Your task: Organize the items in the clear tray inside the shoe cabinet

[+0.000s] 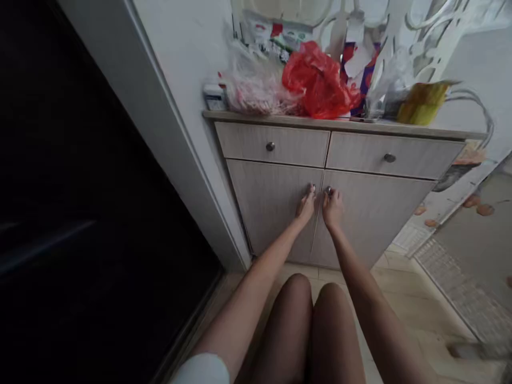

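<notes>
A pale wood-grain cabinet has two doors below two drawers. On the left cabinet door (264,197), my left hand (306,205) is closed with its fingers on the round metal knob (314,188). My right hand (332,208) grips the matching knob (328,190) of the right cabinet door (372,213). Both doors are shut, with a narrow seam between them. The left drawer (296,145) and right drawer (360,152) are shut too, each with a round knob.
On the cabinet top lie a crumpled red plastic bag (316,80), clear plastic bags (256,85) and a yellow package (424,104). A white lattice screen (436,42) rises behind. A dark door (80,213) stands at the left. My knees are close before the cabinet on the tiled floor (400,288).
</notes>
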Available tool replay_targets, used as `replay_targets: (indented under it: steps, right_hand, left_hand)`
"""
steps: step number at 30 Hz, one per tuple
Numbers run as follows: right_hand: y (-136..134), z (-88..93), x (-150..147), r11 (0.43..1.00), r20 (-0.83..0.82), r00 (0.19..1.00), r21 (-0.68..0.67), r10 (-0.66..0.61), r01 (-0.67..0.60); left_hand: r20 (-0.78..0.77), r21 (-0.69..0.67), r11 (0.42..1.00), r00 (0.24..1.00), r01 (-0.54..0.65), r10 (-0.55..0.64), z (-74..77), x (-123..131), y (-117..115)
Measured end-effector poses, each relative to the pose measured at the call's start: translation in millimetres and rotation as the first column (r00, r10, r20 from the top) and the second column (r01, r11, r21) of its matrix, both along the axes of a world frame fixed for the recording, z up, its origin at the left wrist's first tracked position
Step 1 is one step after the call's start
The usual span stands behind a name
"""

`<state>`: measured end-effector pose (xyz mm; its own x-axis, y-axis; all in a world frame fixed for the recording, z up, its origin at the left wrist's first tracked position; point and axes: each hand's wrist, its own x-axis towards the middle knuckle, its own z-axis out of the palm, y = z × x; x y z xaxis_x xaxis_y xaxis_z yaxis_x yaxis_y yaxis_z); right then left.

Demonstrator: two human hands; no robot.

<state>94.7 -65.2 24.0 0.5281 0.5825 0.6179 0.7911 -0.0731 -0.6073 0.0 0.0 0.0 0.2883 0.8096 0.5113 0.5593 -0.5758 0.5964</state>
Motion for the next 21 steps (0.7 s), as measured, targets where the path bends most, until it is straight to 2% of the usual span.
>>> replay_targets:
  steps: [8,13,21]
  right_hand:
    - [2,-2.0,-1,1.000,0.000,1.000,-0.003,-0.009,0.009]
    - [3,-0.9,-2,0.999,-0.065,0.998,-0.054,0.001,-0.005]
    - [-2,7.5,-6,0.987,-0.133,0.991,-0.157,-0.001,-0.020]
  left_hand:
    - [0.029,0.020,1.000,0.999,0.018,-0.019,-4.4,-2,3]
    - [0.060,0.022,0.999,0.997,0.043,-0.044,-6.1,-2,5]
    - [0.135,-0.047,0.995,0.988,0.087,-0.080,4.2,0,-6]
